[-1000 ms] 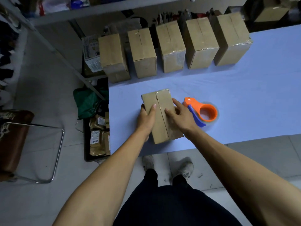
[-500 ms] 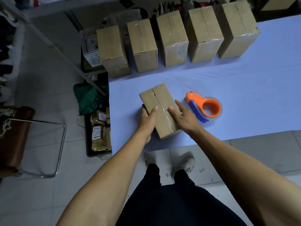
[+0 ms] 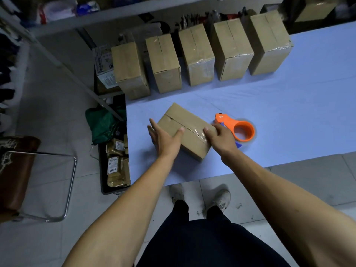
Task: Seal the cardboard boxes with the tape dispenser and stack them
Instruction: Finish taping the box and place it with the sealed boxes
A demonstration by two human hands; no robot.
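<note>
On a long table (image 3: 289, 116) covered in pale blue-lilac cloth, in a dim storeroom with a grey tiled floor, a person standing at the near edge works on a cardboard box (image 3: 185, 130) that lies flat near the table's left end. Along the far edge five more boxes (image 3: 196, 54) stand upright in a row, side by side with small gaps, clear tape glinting on several. Behind them runs a metal shelf (image 3: 115, 14) holding bags and bundles. On the floor to the left sit a green bag (image 3: 102, 124), a dark tray of wrapped parcels (image 3: 116, 166) and a brown stool with a chrome frame (image 3: 17, 170). The left hand (image 3: 165, 137) is spread wide, fingers straight and fanned over the box's near-left corner, the thumb laid flat on the top face. The right hand (image 3: 219, 136) grips the box's right end, thumb pressed on top by the taped seam and the other fingers curled down over the far side. The box lies askew to the table's edge, its long axis running from far-left to near-right, the taped centre seam following that line. Just beside the right hand, an orange tape dispenser (image 3: 238, 128) lies on the cloth, its nose pointing far-left and its ring toward the right.
</note>
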